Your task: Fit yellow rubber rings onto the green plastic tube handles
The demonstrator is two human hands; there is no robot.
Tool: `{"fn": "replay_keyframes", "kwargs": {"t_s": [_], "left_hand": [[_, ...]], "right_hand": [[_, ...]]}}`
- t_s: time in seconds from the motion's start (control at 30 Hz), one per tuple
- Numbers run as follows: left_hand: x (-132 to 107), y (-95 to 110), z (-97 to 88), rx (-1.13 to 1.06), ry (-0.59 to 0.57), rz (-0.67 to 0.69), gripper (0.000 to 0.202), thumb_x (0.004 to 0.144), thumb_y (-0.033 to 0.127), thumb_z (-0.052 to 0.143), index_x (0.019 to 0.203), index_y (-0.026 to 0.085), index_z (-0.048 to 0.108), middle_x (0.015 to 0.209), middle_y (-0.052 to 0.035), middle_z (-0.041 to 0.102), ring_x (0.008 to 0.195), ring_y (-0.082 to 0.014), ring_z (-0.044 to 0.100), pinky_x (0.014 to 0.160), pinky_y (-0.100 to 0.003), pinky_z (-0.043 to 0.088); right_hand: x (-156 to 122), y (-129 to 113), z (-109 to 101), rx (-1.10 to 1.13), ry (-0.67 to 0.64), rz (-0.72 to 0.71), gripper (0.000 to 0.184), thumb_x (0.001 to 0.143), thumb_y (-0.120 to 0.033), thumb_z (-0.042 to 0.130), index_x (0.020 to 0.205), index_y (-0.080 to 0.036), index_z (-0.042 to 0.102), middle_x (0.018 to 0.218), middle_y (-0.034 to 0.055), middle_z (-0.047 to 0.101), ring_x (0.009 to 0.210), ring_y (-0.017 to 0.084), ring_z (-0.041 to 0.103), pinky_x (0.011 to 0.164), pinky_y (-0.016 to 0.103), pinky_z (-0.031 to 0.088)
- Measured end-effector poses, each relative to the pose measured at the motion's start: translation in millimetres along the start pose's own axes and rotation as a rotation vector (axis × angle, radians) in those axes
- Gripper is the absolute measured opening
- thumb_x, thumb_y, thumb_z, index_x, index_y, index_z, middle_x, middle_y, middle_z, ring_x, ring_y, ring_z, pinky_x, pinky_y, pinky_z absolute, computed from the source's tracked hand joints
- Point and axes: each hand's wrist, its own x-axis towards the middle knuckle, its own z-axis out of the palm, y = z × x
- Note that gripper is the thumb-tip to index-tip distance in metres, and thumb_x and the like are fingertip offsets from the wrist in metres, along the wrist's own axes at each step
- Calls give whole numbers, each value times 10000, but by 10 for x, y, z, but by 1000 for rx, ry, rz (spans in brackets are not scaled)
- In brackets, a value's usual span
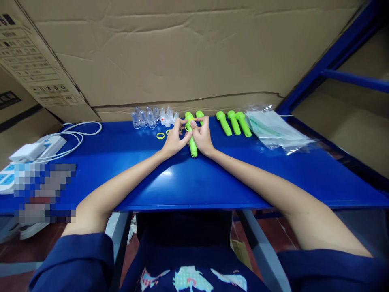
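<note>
A lime-green torch-shaped body (pixel 193 148) is held over the table, its wider head pointing away from me. My left hand (pixel 174 139) is closed at its neck from the left, with fingertips by the head. From the other side my right hand (pixel 202 136) grips the same body, thumb pressed on its upper part. Something yellow, perhaps a ring, shows at the neck between my fingers; I cannot make it out fully. Just left of my left hand lies a yellow ring (pixel 160 136), with others partly hidden behind the fingers. A second green body (pixel 199 116) lies behind my right hand.
Several clear plastic caps (pixel 144 118) and smaller whitish ones (pixel 167 117) stand at the back. Three more green bodies (pixel 234 122) lie right of centre, beside clear plastic bags (pixel 276 127). A power strip (pixel 51 146) with a white cable is at left. Cardboard (pixel 188 52) walls the back.
</note>
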Motion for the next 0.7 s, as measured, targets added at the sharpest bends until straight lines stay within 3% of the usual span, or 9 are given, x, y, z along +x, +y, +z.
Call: {"fn": "replay_keyframes", "kwargs": {"t_s": [0.2,0.4,0.7], "left_hand": [[-7,-13,2,15,-34,17,475,977,423,600,1369,216,430,1376,-160,639,1102,-246,708,826,-371,577],[8,-1,-15,2,-43,25,410,969,468,591,1258,193,496,1291,-156,671,1074,-251,708,834,-378,581],[10,22,-11,16,-23,-16,416,957,531,631,1199,208,529,1189,-124,676,1049,-253,698,846,-396,576]], "right_hand": [[11,38,-17,-22,-17,12,627,886,-834,546,1139,-299,336,692,-41,595,465,158,610,405,305,521],[7,43,-28,-28,-55,21,635,895,-840,519,1212,-319,341,750,-27,630,483,152,609,419,295,510],[7,81,-21,-34,0,34,661,865,-869,517,1174,-309,350,754,-4,626,616,217,697,440,324,518]]}}
